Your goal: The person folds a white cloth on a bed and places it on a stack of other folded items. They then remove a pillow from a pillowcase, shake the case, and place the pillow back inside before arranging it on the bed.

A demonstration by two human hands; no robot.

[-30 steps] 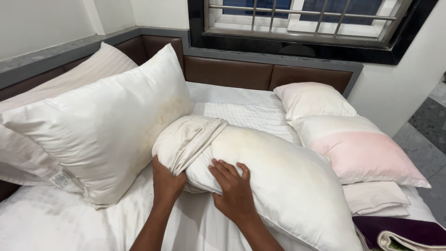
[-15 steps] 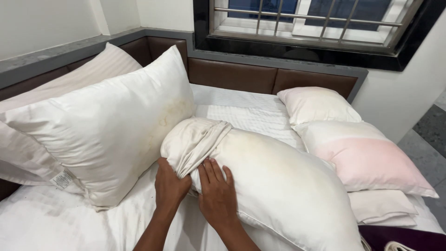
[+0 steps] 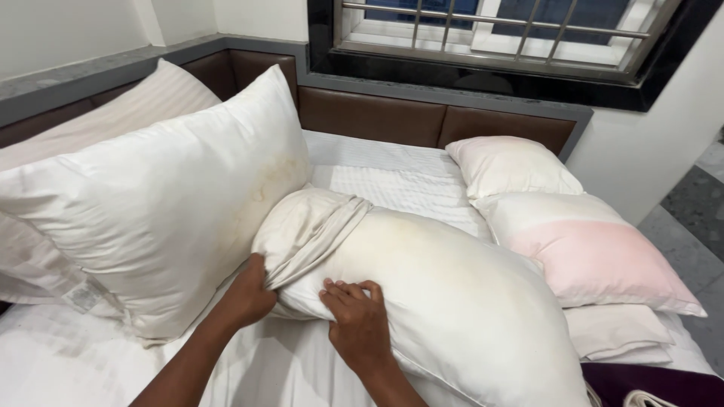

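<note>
- Where the head view looks down on the bed (image 3: 392,162), both bare hands work at one end of a large cream pillow (image 3: 437,301) lying across the white striped sheet.
- The left hand (image 3: 253,292) has its grip clenched on the loose, bunched end of the pillowcase (image 3: 309,226), with the fingers curled into the folds at the pillow's near-left end.
- The right hand (image 3: 360,320) lies palm down on the pillow just beside the left hand; its fingertips press into the fabric at the gathered edge, and whether they pinch the cloth or only press on it cannot be told.
- The cream pillow shows faint yellowish stains and runs from the hands toward the lower right.
- A big white pillow (image 3: 162,203) stands tilted just left of it, touching the bunched end, with another striped pillow (image 3: 124,109) behind it against the brown headboard (image 3: 369,117).
- On the right lie a pale pink-tinted pillow (image 3: 509,166) and a white-and-pink pillow (image 3: 596,252), the second stacked on a flatter white one (image 3: 615,332).
- A barred window (image 3: 498,30) sits above the headboard.
- A dark purple cloth (image 3: 656,380) shows at the lower right corner.
</note>
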